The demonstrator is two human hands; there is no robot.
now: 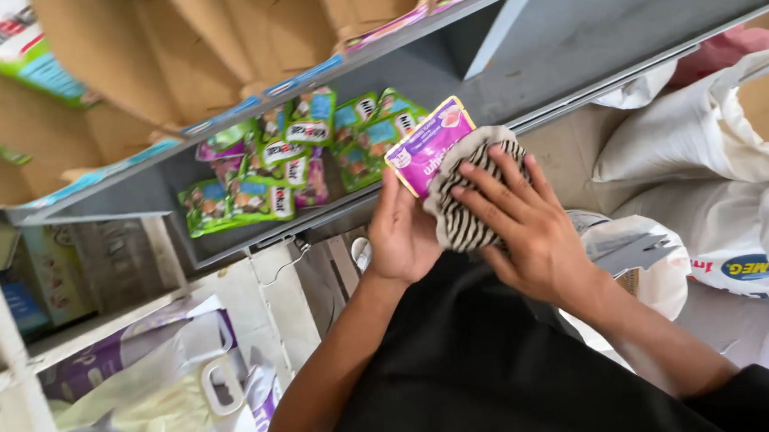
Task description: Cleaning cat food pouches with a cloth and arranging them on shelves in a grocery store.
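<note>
**Wiping a purple pouch in front of the grey shelf**

Our left hand [401, 233] is clamped on the lower end of a purple pouch [426, 144], held in the air before the shelf. Our right hand [527, 225] presses a striped cloth [468, 206] flat against it, fingers spread. The pouch looks light, floppy and slick, so we judge its sealed edges the best grip. At ten o'clock, green sachets [283, 164] lie on the grey shelf [586, 26]; at three o'clock, white sacks [718, 142].

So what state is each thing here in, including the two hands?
Purple pouch: held up in left hand.
Striped cloth: pressed against the pouch by right hand.
Green packets: lying piled on grey shelf.
White sacks: lying slumped beside the shelf.
</note>
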